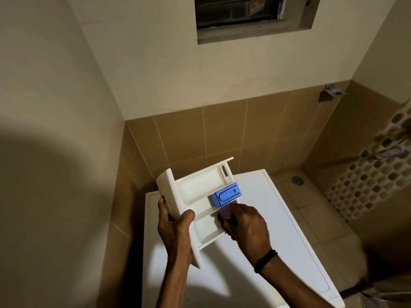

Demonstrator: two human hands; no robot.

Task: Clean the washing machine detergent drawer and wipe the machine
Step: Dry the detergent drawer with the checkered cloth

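Note:
A cream-white detergent drawer [195, 192] is held in the air above the white washing machine top [255, 252]. A blue insert [226, 194] sits in its middle compartment. My left hand [175, 223] grips the drawer's front panel, thumb curled over its edge. Over the drawer's near compartment, my right hand [246, 225] holds a small dark pinkish thing [224, 214], perhaps a cloth, against the inner wall. Most of that thing is hidden by my fingers. A black band circles my right wrist.
Brown tiled walls close in behind and left of the machine. A floor drain [297, 180] lies on the tiled floor to the right, beside a mosaic wall with a tap [391, 152]. A vent window [255, 16] sits high on the back wall.

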